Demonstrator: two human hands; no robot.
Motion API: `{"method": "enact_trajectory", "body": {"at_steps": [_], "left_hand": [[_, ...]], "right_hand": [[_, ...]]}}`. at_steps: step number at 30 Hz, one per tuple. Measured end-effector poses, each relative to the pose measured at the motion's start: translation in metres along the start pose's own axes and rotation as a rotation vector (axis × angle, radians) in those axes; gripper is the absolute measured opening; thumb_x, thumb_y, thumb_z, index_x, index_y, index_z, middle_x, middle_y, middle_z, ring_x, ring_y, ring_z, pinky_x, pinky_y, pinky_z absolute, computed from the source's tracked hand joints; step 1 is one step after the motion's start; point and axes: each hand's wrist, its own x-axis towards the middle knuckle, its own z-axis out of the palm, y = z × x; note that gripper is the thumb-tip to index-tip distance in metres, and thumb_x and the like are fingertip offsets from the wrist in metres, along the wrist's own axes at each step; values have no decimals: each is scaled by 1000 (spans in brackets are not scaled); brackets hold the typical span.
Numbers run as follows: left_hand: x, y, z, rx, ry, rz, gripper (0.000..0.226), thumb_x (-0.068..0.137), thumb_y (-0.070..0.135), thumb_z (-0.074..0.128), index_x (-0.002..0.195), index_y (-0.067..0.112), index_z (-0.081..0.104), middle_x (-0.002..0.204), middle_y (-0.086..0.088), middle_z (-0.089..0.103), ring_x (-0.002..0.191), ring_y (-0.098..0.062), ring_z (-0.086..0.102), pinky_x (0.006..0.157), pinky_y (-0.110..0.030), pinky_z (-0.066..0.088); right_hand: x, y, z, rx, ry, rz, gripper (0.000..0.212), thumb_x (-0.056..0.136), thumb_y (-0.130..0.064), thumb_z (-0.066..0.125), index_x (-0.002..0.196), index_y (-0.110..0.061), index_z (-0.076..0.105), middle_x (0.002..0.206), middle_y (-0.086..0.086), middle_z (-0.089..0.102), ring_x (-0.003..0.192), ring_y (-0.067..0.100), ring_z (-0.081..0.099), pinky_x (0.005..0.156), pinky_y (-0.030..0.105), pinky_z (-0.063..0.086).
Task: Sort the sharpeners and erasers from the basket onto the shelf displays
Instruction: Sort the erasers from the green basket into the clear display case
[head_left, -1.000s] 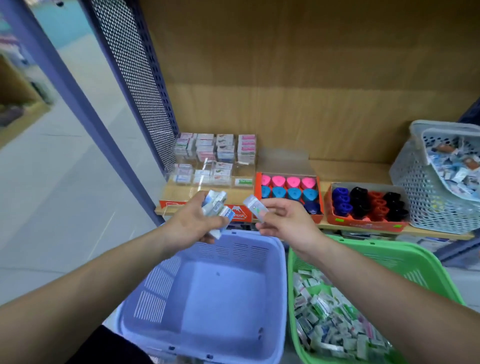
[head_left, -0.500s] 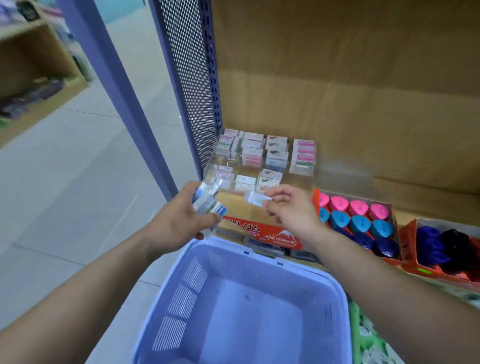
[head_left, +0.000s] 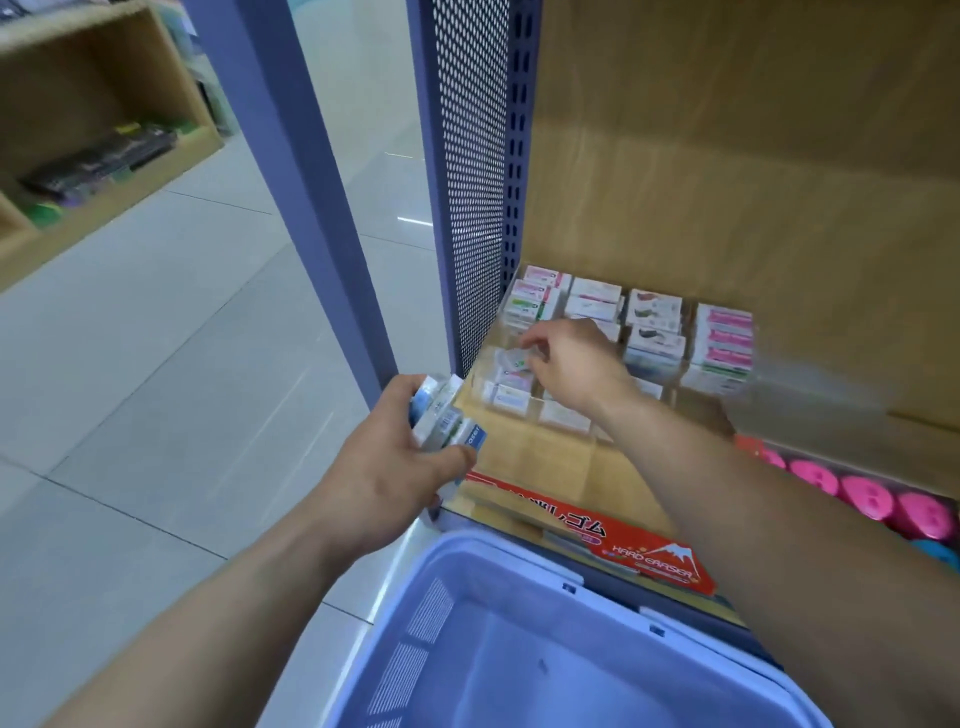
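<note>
- Erasers (head_left: 440, 415) sat bunched in the left hand (head_left: 384, 473), fingers curled round them.
- Right hand (head_left: 576, 364) pinched one eraser (head_left: 511, 358) over the clear shelf display (head_left: 685, 402).

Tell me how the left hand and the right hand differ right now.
The left hand grips a bundle of erasers; the right hand pinches a single eraser. The left hand hovers by the shelf's front corner; the right hand reaches in over the clear display tray. Both hold wrapped erasers.
</note>
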Motion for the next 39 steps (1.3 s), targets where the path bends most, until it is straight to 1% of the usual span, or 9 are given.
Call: {"method": "enact_trajectory", "body": {"at_steps": [5, 10, 16, 20, 23, 27, 31, 35, 39], "left_hand": [[2, -2, -3, 3, -9, -20, 38, 87, 11, 73, 110, 32, 52, 86, 3, 68, 64, -13, 62, 60, -35, 58], [2, -3, -4, 0, -21, -33, 39, 87, 13, 74, 111, 33, 51, 92, 0, 68, 69, -16, 62, 59, -32, 59], [0, -2, -6, 3, -23, -29, 39, 87, 12, 74, 109, 33, 51, 95, 1, 67, 72, -17, 63, 59, -33, 59], [-2, 2, -4, -9, -30, -35, 42, 88, 12, 75, 115, 32, 50, 98, -1, 65, 77, -22, 63, 62, -39, 57], [-3, 2, -3, -38, -35, -50, 44, 88, 12, 76, 118, 31, 50, 99, 0, 64, 80, -21, 66, 63, -37, 59], [-5, 5, -2, -120, -40, -58, 41, 88, 13, 77, 118, 28, 53, 102, -2, 69, 76, -15, 69, 68, -34, 63], [-7, 10, 1, -217, -75, -64, 40, 87, 14, 78, 118, 26, 56, 107, -7, 72, 91, -32, 72, 77, -44, 63], [-13, 20, 11, -259, -129, -50, 42, 87, 12, 78, 121, 23, 56, 109, -9, 73, 93, -31, 73, 78, -45, 62], [-21, 32, 28, -253, -197, -17, 44, 87, 14, 78, 123, 22, 55, 112, -10, 72, 94, -28, 74, 75, -39, 59]], "right_hand": [[-1, 1, 7, 44, 149, 44, 29, 95, -20, 58, 122, -23, 69, 105, 4, 74, 94, 27, 68, 80, 40, 58], [-6, 0, 10, 126, 194, 86, 24, 94, -24, 63, 118, -24, 68, 91, -6, 70, 83, 21, 67, 75, 37, 57], [-2, 1, 3, 335, 33, 137, 9, 90, -24, 69, 93, -32, 68, 84, -16, 66, 78, 1, 62, 60, 16, 43], [-1, 0, 0, 323, -186, 33, 11, 94, -19, 65, 93, -26, 73, 95, -11, 70, 90, 8, 65, 80, 28, 54], [1, 1, -5, 169, -305, 11, 19, 99, -29, 59, 103, -20, 75, 102, -7, 70, 92, 11, 64, 83, 31, 52], [-5, -2, -8, 36, -407, 7, 38, 102, -30, 52, 81, -3, 66, 102, 23, 67, 94, 38, 64, 79, 40, 52], [-28, -12, -30, 162, -243, 3, 28, 103, -26, 54, 122, -15, 70, 124, 3, 67, 107, 18, 62, 89, 29, 46], [-87, -23, -63, 441, -61, -29, 19, 98, -18, 62, 113, -21, 74, 96, -10, 72, 84, 1, 64, 74, 16, 47], [-148, -38, -91, 842, -166, 9, 18, 96, -14, 65, 113, -17, 71, 89, 0, 70, 69, 15, 66, 67, 26, 51]]}}
